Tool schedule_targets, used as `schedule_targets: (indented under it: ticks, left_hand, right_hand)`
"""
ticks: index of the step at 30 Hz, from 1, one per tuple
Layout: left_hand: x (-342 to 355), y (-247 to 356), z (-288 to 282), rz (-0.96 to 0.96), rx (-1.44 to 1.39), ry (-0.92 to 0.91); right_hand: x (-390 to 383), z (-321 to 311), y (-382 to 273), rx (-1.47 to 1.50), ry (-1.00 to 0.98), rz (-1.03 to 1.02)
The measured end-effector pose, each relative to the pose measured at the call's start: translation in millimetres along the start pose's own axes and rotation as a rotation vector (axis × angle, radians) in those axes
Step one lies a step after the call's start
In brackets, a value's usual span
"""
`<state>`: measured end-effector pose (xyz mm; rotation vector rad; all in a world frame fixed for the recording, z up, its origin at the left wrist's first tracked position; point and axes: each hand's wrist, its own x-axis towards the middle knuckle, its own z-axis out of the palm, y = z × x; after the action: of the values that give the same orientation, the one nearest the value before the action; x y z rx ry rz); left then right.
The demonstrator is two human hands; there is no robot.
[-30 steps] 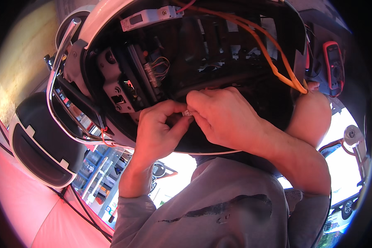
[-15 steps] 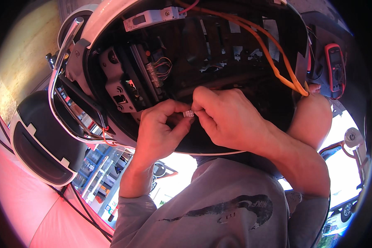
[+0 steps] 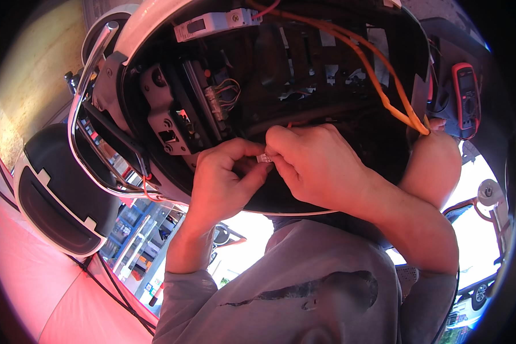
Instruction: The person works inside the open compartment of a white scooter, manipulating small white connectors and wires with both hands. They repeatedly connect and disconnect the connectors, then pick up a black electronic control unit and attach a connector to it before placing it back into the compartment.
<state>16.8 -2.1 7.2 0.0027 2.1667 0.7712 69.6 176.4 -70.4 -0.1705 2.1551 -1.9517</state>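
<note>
Thumb and index finger of my left hand (image 3: 218, 180) pinch a small white plug connector (image 3: 264, 158) with several cells in its face. My right hand (image 3: 318, 163) meets it from the other side, its fingers curled and pressed together at the connector's right end. Those fingers cover whatever wire runs there. Both hands hover at the near rim of an open black vehicle compartment (image 3: 327, 112). Beyond my left hand, another pale connector block (image 3: 214, 103) with thin coloured wires lies along a dark rail.
A white breaker-like box (image 3: 215, 25) sits at the compartment's far edge. Thick orange cables (image 3: 378, 86) loop down its right side. A red multimeter (image 3: 466, 100) rests at right, near my bent knee (image 3: 436, 166). A chrome bar (image 3: 74, 120) and a padded backrest (image 3: 63, 221) stand left.
My right hand has shifted very slightly left, and its fingers cover a little more of the connector. My left hand keeps its pinch.
</note>
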Motion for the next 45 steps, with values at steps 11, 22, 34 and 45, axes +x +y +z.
schedule_targets:
  ticks: [11, 22, 34, 45]
  left_hand:
    - [1.3, -1.5, -0.1, 0.070, 0.032, 0.004]
    - [0.8, -0.5, -1.4, 0.093, 0.061, -0.007]
    - [-0.4, -4.6, -1.0, 0.070, 0.027, -0.004]
    - [-0.7, 1.8, -1.2, 0.037, 0.017, 0.000]
  right_hand:
    - [3.2, 0.7, 1.6, 0.126, 0.028, 0.058]
    - [6.7, -8.0, -2.8, 0.138, -0.088, 0.153]
    - [3.7, -1.1, 2.7, 0.157, -0.012, 0.078]
    - [3.9, -7.4, -1.9, 0.254, -0.053, 0.234]
